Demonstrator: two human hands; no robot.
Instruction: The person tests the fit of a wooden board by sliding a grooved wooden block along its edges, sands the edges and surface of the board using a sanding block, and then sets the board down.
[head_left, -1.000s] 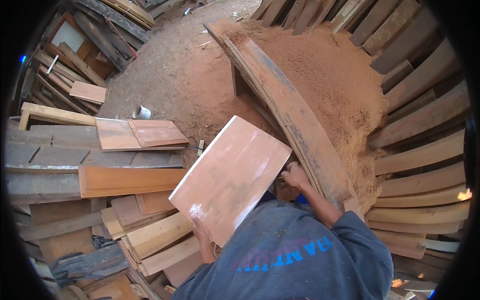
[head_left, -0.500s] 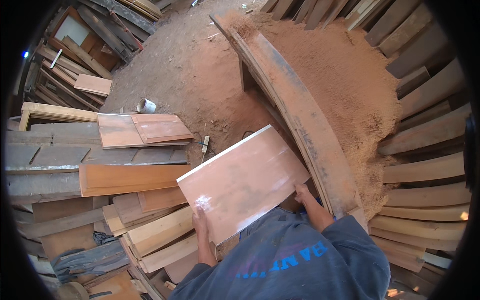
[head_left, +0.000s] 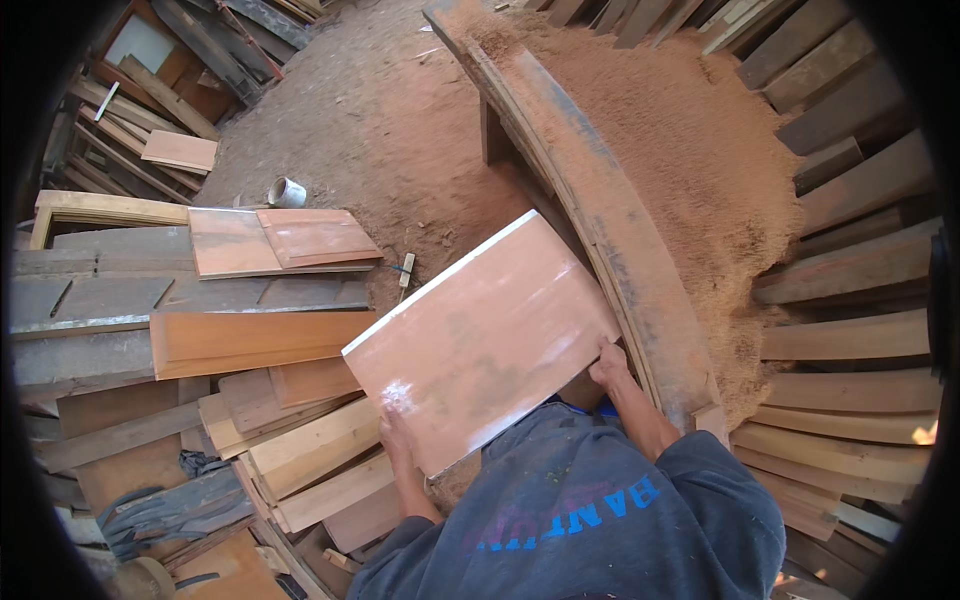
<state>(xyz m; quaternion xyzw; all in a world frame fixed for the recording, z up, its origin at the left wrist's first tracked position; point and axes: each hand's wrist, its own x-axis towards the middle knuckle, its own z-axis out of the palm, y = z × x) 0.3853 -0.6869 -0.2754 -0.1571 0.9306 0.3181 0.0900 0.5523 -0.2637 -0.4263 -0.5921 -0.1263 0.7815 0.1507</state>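
A flat, reddish-brown wooden panel (head_left: 480, 340) with a white far edge and pale smears is held tilted in front of my body. My left hand (head_left: 397, 437) grips its near left side, fingers hidden underneath. At the right side, near the corner, my right hand (head_left: 608, 366) pinches the panel's edge with the thumb on top. The panel's right edge lies close beside a long wooden bench (head_left: 625, 240) dusted with sawdust; whether they touch I cannot tell.
Sawdust (head_left: 680, 150) is heaped beyond the bench, with boards (head_left: 850, 335) leaning along the right. To the left, two similar panels (head_left: 285, 240) rest on grey planks, near an orange-brown board (head_left: 260, 343) and stacked boards (head_left: 325, 445). A white bucket (head_left: 287, 192) stands on the ground.
The panel has shifted slightly up and left in view, both hands still gripping it. The surroundings on the left also sit a little higher in the picture.
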